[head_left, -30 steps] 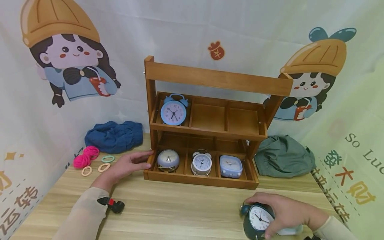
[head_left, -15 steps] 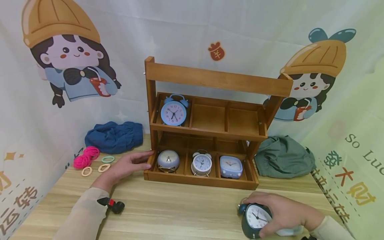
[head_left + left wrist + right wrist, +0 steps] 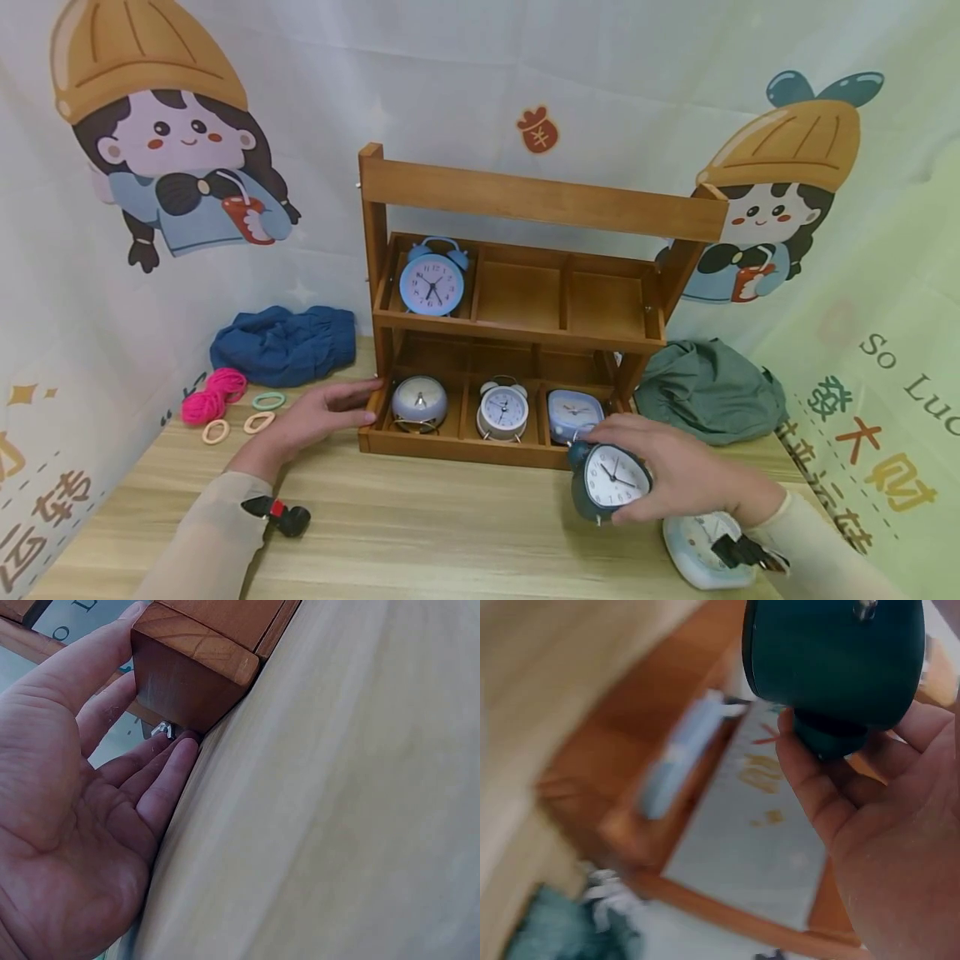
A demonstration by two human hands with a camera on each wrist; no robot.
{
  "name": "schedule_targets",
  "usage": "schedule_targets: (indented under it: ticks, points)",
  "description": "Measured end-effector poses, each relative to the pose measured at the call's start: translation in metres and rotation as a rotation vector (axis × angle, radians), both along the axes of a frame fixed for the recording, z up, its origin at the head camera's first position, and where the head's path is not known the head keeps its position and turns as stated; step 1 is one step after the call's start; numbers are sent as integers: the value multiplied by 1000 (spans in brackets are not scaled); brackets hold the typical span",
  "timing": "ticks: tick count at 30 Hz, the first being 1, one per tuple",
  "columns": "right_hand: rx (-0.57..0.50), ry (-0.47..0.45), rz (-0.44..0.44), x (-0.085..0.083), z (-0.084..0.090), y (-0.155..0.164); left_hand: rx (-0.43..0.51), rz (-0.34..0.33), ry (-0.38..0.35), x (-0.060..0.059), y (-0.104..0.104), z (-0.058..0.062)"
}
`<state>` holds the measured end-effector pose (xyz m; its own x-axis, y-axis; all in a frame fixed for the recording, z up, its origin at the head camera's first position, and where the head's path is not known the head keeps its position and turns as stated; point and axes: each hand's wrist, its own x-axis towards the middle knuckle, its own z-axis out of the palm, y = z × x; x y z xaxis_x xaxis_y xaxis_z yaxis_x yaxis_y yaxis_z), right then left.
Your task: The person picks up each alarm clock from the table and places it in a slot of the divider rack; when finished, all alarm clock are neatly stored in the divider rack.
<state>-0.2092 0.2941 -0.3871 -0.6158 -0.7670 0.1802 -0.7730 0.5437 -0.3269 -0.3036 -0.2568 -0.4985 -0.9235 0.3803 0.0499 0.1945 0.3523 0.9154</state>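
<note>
Overhead, right hand (image 3: 678, 479) around dark green clock (image 3: 606, 482); only wrist view: its plain back (image 3: 832, 652).

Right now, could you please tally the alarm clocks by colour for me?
Light blue alarm clocks: 3
Silver dome clock: 1
White twin-bell clock: 1
Dark green clock, held by the right hand: 1
Total: 6

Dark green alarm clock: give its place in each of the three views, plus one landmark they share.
Head: dark green alarm clock lower right, gripped by the right hand, before the wooden rack.
Left wrist: not in it.
Right wrist: its back at top right.
Shared landmark: the wooden rack.
</note>
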Motion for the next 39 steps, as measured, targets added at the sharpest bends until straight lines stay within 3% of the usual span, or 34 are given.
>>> schedule_targets:
  ticks: [9,16,22,31,39]
  points:
    - [-112,101,-32,-32,57,-39,4,2,2,-1,0,-2]
    - [-206,210,-102,-64,82,-68,3,5,7,-1,1,-1]
    - [-263,269,-153,-91,93,-86,11,-9,8,0,-1,0]
    - [-281,311,-215,-115,105,-103,6,-6,2,0,-1,1]
    - [-218,302,-298,-134,101,-116,-1,-9,4,0,-1,0]
